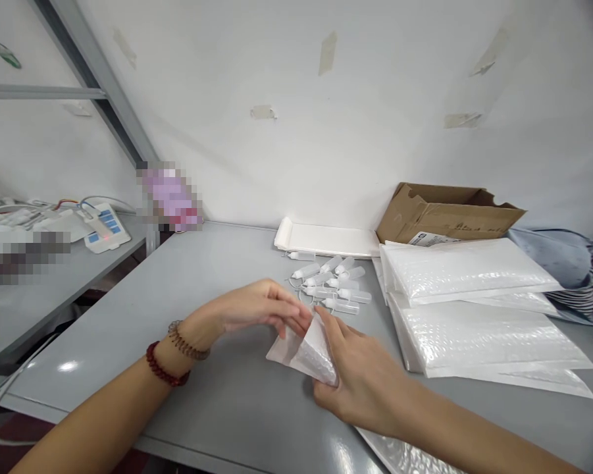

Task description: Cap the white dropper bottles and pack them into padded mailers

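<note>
My right hand grips a small white bubble-wrap pouch by its right side, thumb below and fingers along the upper edge. At the pouch's upper left is my left hand, its fingers bent and apart, the fingertips reaching to the pouch opening. Whether those fingertips hold anything is hard to make out. Just behind both hands, several small clear plastic bottles with white tips lie on the grey table.
Stacks of white bubble mailers lie at the right, before an open cardboard box. A flat white tray rests by the wall. Another bubble sheet is at the front edge. A power strip sits on the left table.
</note>
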Motion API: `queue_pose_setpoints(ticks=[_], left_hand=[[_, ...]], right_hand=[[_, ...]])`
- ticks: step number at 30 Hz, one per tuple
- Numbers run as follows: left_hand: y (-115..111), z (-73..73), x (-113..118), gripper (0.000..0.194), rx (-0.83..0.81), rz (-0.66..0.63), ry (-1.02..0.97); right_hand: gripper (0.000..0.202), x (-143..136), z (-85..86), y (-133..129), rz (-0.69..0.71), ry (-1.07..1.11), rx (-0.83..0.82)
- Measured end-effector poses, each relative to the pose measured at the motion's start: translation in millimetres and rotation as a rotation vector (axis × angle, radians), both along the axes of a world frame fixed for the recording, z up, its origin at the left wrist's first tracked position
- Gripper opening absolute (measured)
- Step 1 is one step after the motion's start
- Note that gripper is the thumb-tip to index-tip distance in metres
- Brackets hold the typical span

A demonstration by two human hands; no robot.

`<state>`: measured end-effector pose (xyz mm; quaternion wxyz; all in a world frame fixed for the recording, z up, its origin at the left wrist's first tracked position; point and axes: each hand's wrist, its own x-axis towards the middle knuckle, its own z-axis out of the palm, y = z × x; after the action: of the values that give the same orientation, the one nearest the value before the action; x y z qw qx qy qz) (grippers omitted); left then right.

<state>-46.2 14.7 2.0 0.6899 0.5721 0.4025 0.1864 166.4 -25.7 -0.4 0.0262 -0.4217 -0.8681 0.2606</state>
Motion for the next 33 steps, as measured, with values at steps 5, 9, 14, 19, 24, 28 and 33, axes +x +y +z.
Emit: queue_pose_setpoints(ticks=[5,9,14,19,24,28,33], left_hand=[[28.6,-21.6,-12.6,0.031,0.580,0.541,0.453],[46.9,-39.3,-12.6,0.023,0.800,0.613,0.578],[52.7,-45.6,-13.0,0.024,0.963,0.544,0.645],[56.4,-49.4,-12.1,0.028,1.044,0.476,0.673],[59.9,-51.2,-10.9,0.025,1.052,0.429,0.696],[59.5,-51.5,-9.3,0.015,1.010,0.460,0.717],[46.9,-33.2,-17.7,0.015,0.907,0.496,0.746]], right_hand=[[0.085,0.5,0.5,-1.0,0.014,-0.022,0.011],[0.088,-0.9,0.7,-2.6,0.013,-0.061,0.011],[0.089,-3.3,-0.4,-3.3,0.012,-0.094,0.017],[0.089,-4.8,-1.6,-3.5,0.016,-0.107,0.026],[0.090,-5.6,-1.8,-3.3,0.002,-0.102,0.036],[0.089,-3.7,-2.9,-4.4,-0.001,-0.097,0.045],[0.088,-2.2,-8.9,-4.0,0.007,-0.070,0.061]])
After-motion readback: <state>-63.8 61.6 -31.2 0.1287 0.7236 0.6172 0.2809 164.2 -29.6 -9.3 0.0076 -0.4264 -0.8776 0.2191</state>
